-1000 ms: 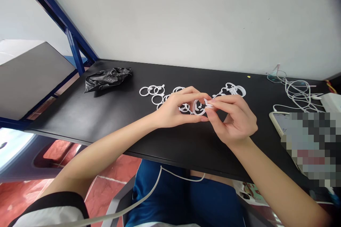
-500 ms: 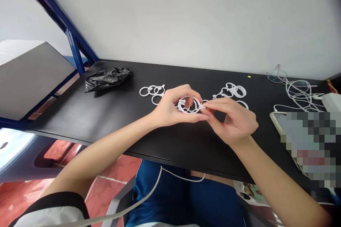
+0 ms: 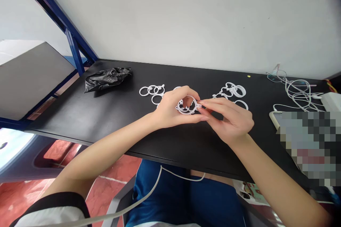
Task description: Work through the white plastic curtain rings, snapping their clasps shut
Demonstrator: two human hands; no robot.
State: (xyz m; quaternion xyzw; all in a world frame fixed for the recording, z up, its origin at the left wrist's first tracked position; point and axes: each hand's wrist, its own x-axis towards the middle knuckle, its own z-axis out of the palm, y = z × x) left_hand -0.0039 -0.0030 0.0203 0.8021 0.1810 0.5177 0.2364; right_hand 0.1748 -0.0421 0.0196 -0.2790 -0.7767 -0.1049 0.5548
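A second ago a single ring stands upright between the two hands; now the left hand (image 3: 170,110) cups a bunch of white rings (image 3: 187,105) lying flatter against its fingers, and both hands sit a touch lower and further left. The ring in work appears to have joined the others, so the piece in hand is now a cluster rather than one hoop. The right hand's shift also uncovers a lone ring (image 3: 241,104) on the black table (image 3: 80,113).

The left hand is closed around the bunch, thumb below and fingers curled over the top. The right hand (image 3: 232,120) pinches the bunch's right edge between thumb and forefinger, the other fingers loose. The bunch is held just above the table, near its middle, between the two hands.

The rings are thin white plastic hoops with small tabs or clasps – several overlap, so a count cannot be made. More loose rings (image 3: 152,91) lie just left of the hands, and a tangled ring pile (image 3: 232,90) lies behind the right hand. A crumpled black bag (image 3: 108,77) sits further left, white cables (image 3: 298,94) at the far right
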